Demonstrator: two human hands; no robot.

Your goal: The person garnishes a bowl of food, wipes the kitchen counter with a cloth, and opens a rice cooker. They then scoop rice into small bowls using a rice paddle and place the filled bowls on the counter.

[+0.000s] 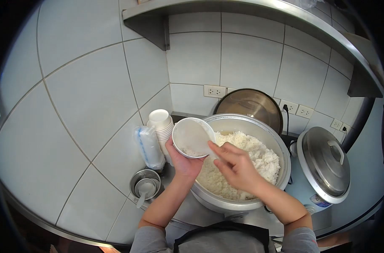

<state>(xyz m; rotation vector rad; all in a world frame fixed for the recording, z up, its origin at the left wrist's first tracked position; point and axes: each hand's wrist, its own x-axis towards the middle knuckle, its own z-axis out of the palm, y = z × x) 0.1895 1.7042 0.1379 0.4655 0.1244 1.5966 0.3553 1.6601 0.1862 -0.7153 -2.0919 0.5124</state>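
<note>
My left hand (187, 165) is wrapped round a white paper bowl (175, 134), tilted over the left rim of a large metal pot (284, 157). Some rice shows low inside the bowl. My right hand (237, 166) is closed on the handle of a translucent white rice paddle (196, 133), whose broad blade lies inside the bowl and hides much of its contents. Below my hands, the pot holds a large heap of cooked white rice (253, 154). A stack of white paper bowls (163, 128) stands just left of my left hand.
A clear plastic sleeve (149, 148) leans beside the stack. Near the left wall, a metal container (135, 179) holds a light plastic scoop (145, 188). A round lid (251, 105) stands behind the pot. To the right sits a lidded rice cooker (325, 162); a metal shelf (259, 7) hangs overhead.
</note>
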